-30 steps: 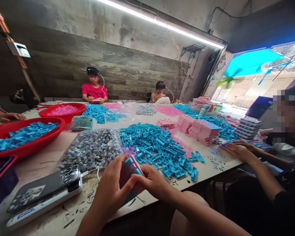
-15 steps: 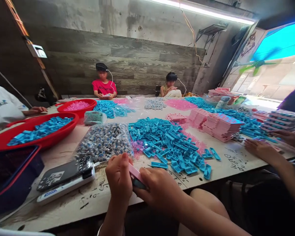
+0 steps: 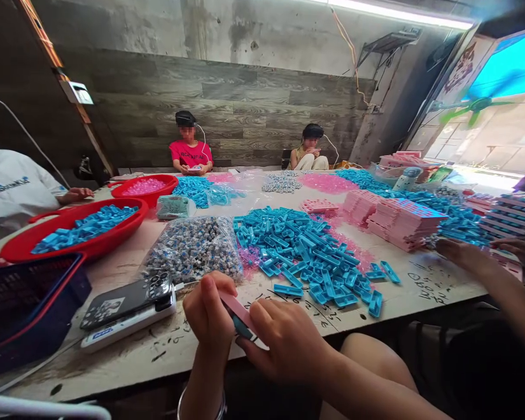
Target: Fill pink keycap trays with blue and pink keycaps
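Near the table's front edge my left hand [image 3: 210, 315] is closed around one end of a pink plastic panel [image 3: 236, 307], its thumb pointing up. My right hand [image 3: 289, 338] grips the other end, thumb below and fingers along the pink edge. Dark blue-green parts show on the panel's underside; the palms hide the rest. Just beyond my hands lies a heap of blue plastic trays [image 3: 301, 256]. A clear bag of small grey, white and blue parts [image 3: 192, 248] rests behind my left hand.
A phone [image 3: 122, 300] lies on a white power bank at left, beside a dark basket [image 3: 30, 315] and red basin [image 3: 114, 239]. Stacked pink panels [image 3: 402, 224] stand at right. A co-worker's hand [image 3: 459, 254] works there; other people sit around the table.
The view has swung slightly left, so the scene sits farther right. My hands still hold the pink panel, and more of its edge shows between them. The co-worker's hand at right has shifted.
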Action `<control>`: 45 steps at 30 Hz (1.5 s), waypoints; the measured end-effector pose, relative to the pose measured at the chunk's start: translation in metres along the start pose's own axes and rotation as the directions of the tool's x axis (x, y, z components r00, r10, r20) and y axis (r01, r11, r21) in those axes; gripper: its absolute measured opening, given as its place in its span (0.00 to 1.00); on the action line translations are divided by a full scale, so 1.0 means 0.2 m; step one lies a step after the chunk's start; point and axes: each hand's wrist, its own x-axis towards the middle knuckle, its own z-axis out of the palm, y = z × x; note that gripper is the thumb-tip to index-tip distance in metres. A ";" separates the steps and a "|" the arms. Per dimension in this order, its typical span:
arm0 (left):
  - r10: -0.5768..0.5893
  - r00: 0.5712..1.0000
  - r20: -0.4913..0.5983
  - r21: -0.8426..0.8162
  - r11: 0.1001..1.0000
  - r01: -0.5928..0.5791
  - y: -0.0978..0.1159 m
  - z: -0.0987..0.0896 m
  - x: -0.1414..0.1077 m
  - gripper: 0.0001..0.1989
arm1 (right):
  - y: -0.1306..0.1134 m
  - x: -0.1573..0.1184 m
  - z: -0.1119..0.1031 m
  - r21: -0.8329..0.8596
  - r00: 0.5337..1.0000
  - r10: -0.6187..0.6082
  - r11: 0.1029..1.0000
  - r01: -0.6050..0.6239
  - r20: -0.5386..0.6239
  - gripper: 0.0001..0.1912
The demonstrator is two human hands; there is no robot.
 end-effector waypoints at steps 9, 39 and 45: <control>-0.081 0.988 0.133 0.058 0.996 0.074 -0.03 -0.02 0.03 0.29 | -0.02 0.01 0.04 0.053 0.998 0.037 0.998 -0.034 -0.054 0.05; -0.425 0.513 0.745 0.666 0.442 -0.601 -0.48 -0.16 0.55 0.15 | 0.84 0.13 0.37 -0.215 0.952 0.291 0.940 -0.265 0.099 0.24; -0.398 0.567 0.721 0.691 0.343 -0.637 -0.55 -0.16 0.53 0.11 | 0.94 0.08 0.41 -0.145 0.965 0.257 0.958 -0.246 0.062 0.21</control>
